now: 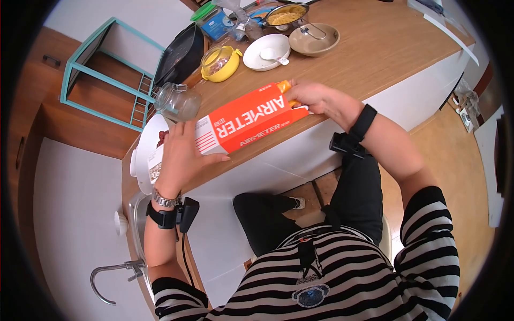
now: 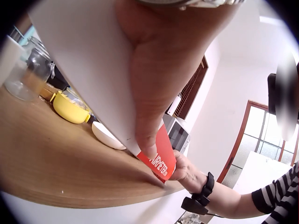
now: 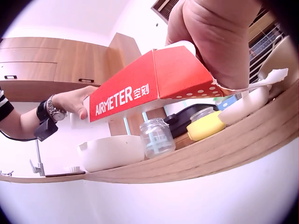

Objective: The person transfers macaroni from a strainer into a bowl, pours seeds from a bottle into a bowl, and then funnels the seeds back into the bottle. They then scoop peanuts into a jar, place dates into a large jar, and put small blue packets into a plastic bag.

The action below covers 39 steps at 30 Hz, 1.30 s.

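Note:
A long red and white AIRMETER box (image 1: pixel 249 117) is held over the front of the counter. My left hand (image 1: pixel 181 152) grips its white end, thumb on the near side and fingers over the top. At the opposite, opened end, my right hand (image 1: pixel 308 96) has its fingers curled in at the opening on an orange-yellow packet (image 1: pixel 284 85) that shows there; the fingertips are hidden by the box. A torn white flap (image 3: pixel 261 83) sticks out from that end in the right wrist view. In the left wrist view the left thumb (image 2: pixel 147 140) presses along the box.
Behind the box stand a glass jar (image 1: pixel 179 101), a yellow bowl (image 1: pixel 222 69), a white plate with a spoon (image 1: pixel 254 61) and a tan bowl (image 1: pixel 316 43). A white bowl (image 1: pixel 144 144) sits by the left hand. The sink faucet (image 1: pixel 115 267) is at lower left.

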Motion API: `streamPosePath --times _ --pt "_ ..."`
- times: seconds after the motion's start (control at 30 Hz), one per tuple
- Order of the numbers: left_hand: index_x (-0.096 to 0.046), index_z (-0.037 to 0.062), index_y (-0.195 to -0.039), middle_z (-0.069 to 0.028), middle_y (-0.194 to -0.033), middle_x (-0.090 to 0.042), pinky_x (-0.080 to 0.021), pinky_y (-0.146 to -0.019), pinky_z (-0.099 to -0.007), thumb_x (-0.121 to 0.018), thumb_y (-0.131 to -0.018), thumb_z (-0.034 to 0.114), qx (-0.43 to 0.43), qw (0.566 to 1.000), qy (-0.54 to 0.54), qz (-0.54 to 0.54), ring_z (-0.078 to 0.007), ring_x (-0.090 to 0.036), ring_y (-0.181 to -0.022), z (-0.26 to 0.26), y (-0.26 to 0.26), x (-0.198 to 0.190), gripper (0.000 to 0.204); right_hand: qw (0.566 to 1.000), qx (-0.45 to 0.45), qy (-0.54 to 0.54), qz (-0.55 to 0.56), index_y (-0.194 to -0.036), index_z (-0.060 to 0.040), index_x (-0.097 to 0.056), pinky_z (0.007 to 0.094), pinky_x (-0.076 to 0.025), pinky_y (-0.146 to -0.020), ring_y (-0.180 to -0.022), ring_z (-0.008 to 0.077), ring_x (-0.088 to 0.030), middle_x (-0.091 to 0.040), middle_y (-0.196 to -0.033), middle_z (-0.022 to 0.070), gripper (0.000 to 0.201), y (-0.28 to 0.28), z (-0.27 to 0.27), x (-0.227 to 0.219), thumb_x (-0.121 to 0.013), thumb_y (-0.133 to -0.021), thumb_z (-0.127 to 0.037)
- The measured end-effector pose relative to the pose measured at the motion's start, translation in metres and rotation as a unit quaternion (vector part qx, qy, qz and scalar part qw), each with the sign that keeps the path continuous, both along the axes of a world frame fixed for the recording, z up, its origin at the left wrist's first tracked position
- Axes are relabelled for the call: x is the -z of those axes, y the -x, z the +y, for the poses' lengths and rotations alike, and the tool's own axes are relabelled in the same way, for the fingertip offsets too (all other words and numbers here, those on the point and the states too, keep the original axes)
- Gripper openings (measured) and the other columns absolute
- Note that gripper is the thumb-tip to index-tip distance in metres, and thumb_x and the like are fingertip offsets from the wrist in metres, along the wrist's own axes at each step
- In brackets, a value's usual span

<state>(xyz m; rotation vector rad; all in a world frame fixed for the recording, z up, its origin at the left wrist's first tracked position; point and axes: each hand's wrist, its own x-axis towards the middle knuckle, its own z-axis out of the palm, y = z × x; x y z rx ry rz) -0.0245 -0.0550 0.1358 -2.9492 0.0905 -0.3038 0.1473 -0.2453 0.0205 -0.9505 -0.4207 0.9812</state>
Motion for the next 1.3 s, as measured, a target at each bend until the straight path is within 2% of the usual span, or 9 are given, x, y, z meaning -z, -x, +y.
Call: streamPosePath --times 0.17,0.27,0.4,0.5,0.67,0.73,0.83,1.07,1.3 --pt "-0.044 -0.0041 -0.101 -0.02 -0.091 -0.049 -0.037 -0.076 -0.0372 -0.074 -0.048 0.045 0.044 0.997 0.058 0.011 -0.0321 -0.046 -0.088 0.008 -0.016 0.018 0.078 0.994 0.028 0.083 -0.06 -0.075 0.0027 -0.055 0.0192 -0.043 -0.041 -0.05 0.009 -0.054 -0.057 -0.065 0.0066 0.011 -0.021 -0.016 -0.002 -0.055 -0.065 0.005" --pt "-0.043 -0.0041 -0.103 -0.0205 -0.094 -0.048 -0.038 -0.077 -0.0373 -0.072 -0.048 0.049 0.041 0.996 0.08 0.027 -0.0325 -0.046 -0.09 0.0 -0.03 0.032 0.082 0.988 0.048 0.124 -0.073 -0.075 0.0027 -0.054 0.0195 -0.041 -0.04 -0.048 0.0092 -0.053 -0.056 -0.064 0.0063 0.011 -0.03 -0.037 0.002 -0.054 -0.065 0.006" --pt "-0.042 -0.0044 -0.103 -0.0216 -0.094 -0.047 -0.036 -0.078 -0.0386 -0.069 -0.05 0.051 0.061 0.993 0.103 0.006 -0.0332 -0.045 -0.091 -0.002 -0.044 0.047 0.081 0.983 0.115 0.13 -0.063 -0.082 0.0063 -0.055 0.0231 -0.048 -0.049 -0.058 0.0147 -0.058 -0.059 -0.073 0.0116 0.017 -0.026 -0.052 -0.005 -0.055 -0.065 0.006" --pt "-0.042 -0.005 -0.103 -0.0223 -0.093 -0.047 -0.036 -0.08 -0.0385 -0.068 -0.051 0.054 0.073 0.992 0.103 0.025 -0.033 -0.045 -0.091 -0.002 -0.051 0.053 0.082 0.983 0.093 0.133 -0.08 -0.084 0.0078 -0.055 0.024 -0.05 -0.054 -0.062 0.0164 -0.06 -0.06 -0.077 0.0138 0.019 -0.036 -0.059 -0.006 -0.054 -0.065 0.007" --pt "-0.043 -0.0051 -0.1 -0.0215 -0.092 -0.048 -0.037 -0.08 -0.0372 -0.067 -0.052 0.054 0.066 0.991 0.119 0.011 -0.0322 -0.046 -0.09 -0.001 -0.052 0.062 0.08 0.971 0.104 0.167 -0.133 -0.082 0.0081 -0.055 0.0223 -0.048 -0.049 -0.06 0.0147 -0.059 -0.06 -0.074 0.0126 0.017 -0.037 -0.063 -0.01 -0.053 -0.065 0.009" --pt "-0.042 -0.0049 -0.103 -0.0212 -0.094 -0.047 -0.036 -0.081 -0.0372 -0.068 -0.052 0.054 0.064 0.99 0.125 0.018 -0.0322 -0.045 -0.092 0.0 -0.05 0.064 0.082 0.97 0.107 0.179 -0.12 -0.078 0.0068 -0.056 0.0191 -0.044 -0.043 -0.051 0.0105 -0.055 -0.059 -0.068 0.0092 0.014 -0.042 -0.063 -0.002 -0.053 -0.065 0.009" --pt "-0.042 -0.0051 -0.102 -0.0209 -0.094 -0.047 -0.036 -0.081 -0.037 -0.067 -0.052 0.054 0.052 0.988 0.14 0.05 -0.0327 -0.044 -0.093 0.01 -0.05 0.069 0.082 0.964 0.11 0.205 -0.132 -0.068 0.0011 -0.055 0.0175 -0.027 -0.033 -0.037 0.0037 -0.035 -0.052 -0.057 0.0015 0.01 -0.039 -0.068 -0.015 -0.064 -0.065 0.001" --pt "-0.045 -0.0045 -0.099 -0.0181 -0.089 -0.049 -0.038 -0.079 -0.0351 -0.066 -0.049 0.058 0.068 0.99 0.12 0.001 -0.03 -0.046 -0.091 0.049 -0.05 0.08 0.083 0.957 0.144 0.221 -0.121 -0.07 -0.0013 -0.055 0.0149 -0.022 -0.034 -0.038 0.0018 -0.032 -0.052 -0.059 -0.0007 0.014 -0.06 -0.1 -0.009 -0.068 -0.066 -0.005" --pt "-0.043 0.0001 -0.106 -0.0169 -0.101 -0.049 -0.033 -0.084 -0.0382 -0.065 -0.051 0.057 0.019 0.993 0.118 0.015 -0.0289 -0.044 -0.099 0.076 -0.071 0.086 0.083 0.943 0.178 0.24 -0.147 -0.073 -0.0019 -0.056 0.0148 -0.022 -0.034 -0.039 0.0021 -0.032 -0.052 -0.06 -0.0012 0.015 -0.086 -0.128 -0.012 -0.068 -0.066 -0.007"
